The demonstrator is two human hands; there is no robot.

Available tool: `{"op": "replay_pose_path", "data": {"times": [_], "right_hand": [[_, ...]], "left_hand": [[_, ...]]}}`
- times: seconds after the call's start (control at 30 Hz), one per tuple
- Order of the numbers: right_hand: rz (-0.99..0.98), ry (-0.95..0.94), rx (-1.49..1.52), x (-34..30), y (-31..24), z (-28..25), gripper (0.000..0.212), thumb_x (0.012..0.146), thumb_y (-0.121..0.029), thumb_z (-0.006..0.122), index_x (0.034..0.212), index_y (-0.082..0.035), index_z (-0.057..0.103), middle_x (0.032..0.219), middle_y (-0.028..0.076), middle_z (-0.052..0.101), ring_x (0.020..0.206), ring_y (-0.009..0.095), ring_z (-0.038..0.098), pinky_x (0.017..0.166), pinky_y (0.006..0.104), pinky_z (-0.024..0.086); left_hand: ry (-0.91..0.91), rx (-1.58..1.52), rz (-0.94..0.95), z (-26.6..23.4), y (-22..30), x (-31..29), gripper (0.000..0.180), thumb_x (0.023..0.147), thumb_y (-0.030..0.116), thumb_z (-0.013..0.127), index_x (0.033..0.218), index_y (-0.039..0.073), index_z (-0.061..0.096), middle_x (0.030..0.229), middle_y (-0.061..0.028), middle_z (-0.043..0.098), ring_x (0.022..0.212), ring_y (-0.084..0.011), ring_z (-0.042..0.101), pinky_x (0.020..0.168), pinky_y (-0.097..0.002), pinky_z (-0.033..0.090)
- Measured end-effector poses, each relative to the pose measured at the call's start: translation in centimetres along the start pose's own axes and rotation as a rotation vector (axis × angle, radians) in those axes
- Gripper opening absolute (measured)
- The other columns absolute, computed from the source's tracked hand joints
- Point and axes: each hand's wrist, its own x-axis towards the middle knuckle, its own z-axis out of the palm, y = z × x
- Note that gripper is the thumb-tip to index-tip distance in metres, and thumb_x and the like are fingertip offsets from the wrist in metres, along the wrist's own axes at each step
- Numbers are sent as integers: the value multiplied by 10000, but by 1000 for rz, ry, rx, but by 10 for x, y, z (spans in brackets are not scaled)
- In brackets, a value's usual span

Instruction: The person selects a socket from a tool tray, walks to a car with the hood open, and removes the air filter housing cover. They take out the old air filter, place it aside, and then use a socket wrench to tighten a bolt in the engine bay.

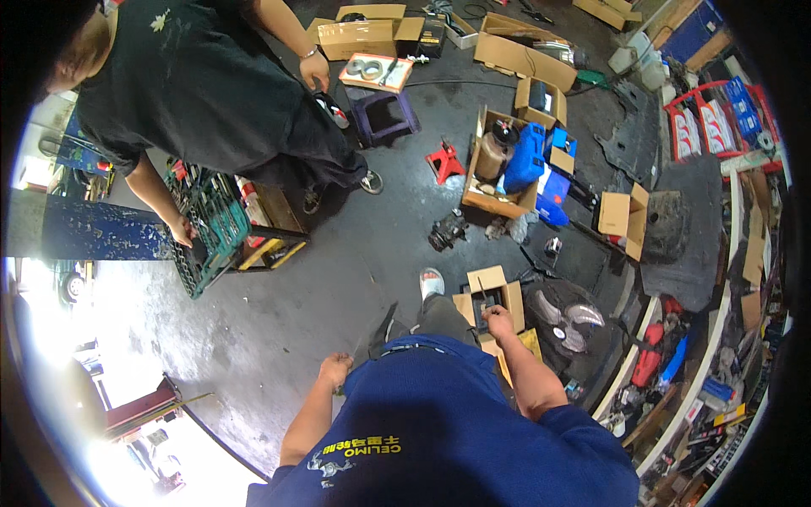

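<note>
My right hand [498, 322] is closed at the near side of an open cardboard box [512, 296]. A thin dark rod [482, 291] rises from its fingertips over the box; its exact kind is too small to tell. Inside the box is a dark object, partly covered by the hand. Out to the left of my body, my left hand [336, 369] hangs above the grey floor with its fingers curled. Whatever it may hold is hidden. A white slip-on shoe [432, 281] of mine stands just left of the box.
A co-worker [211, 84] in black stands at the far left, one hand at a green tool tray [215, 232] on a cart. Ahead are a red jack stand [444, 161], a dark metal part [448, 230] and a blue case [525, 158] in a carton. Cluttered shelves [718, 363] line the right.
</note>
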Motion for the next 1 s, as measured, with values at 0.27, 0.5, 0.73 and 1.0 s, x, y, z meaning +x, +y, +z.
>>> {"op": "replay_pose_path", "data": {"times": [0.27, 0.5, 0.73, 1.0], "right_hand": [[-110, 75, -76, 110, -148, -14, 178, 856, -205, 727, 943, -59, 781, 891, 134, 773, 862, 253, 727, 819, 387, 549], [140, 128, -115, 134, -213, 15, 256, 878, -263, 736, 1031, -61, 768, 994, 158, 773, 958, 286, 724, 854, 408, 539], [136, 162, -147, 106, -267, 66, 144, 878, -147, 667, 933, -53, 760, 899, 110, 749, 862, 221, 688, 789, 364, 535], [219, 100, -40, 137, -365, 90, 157, 885, -187, 675, 941, -89, 784, 938, 79, 788, 883, 169, 714, 816, 318, 541]], "left_hand": [[87, -215, -73, -73, 89, 76, 493, 945, 324, 720, 1320, 5, 687, 1256, -203, 739, 1183, -296, 706, 1033, -371, 521], [50, -193, 185, -144, 198, 195, 461, 963, 310, 705, 1307, 4, 681, 1233, -203, 745, 1172, -302, 711, 1039, -379, 522], [43, -8, 352, -264, 348, 272, 460, 966, 312, 702, 1320, 21, 666, 1236, -183, 746, 1162, -311, 715, 1023, -386, 532], [64, -163, 465, -315, 460, 319, 451, 979, 264, 692, 1345, 7, 645, 1194, -177, 756, 1099, -266, 731, 973, -365, 550]]}}
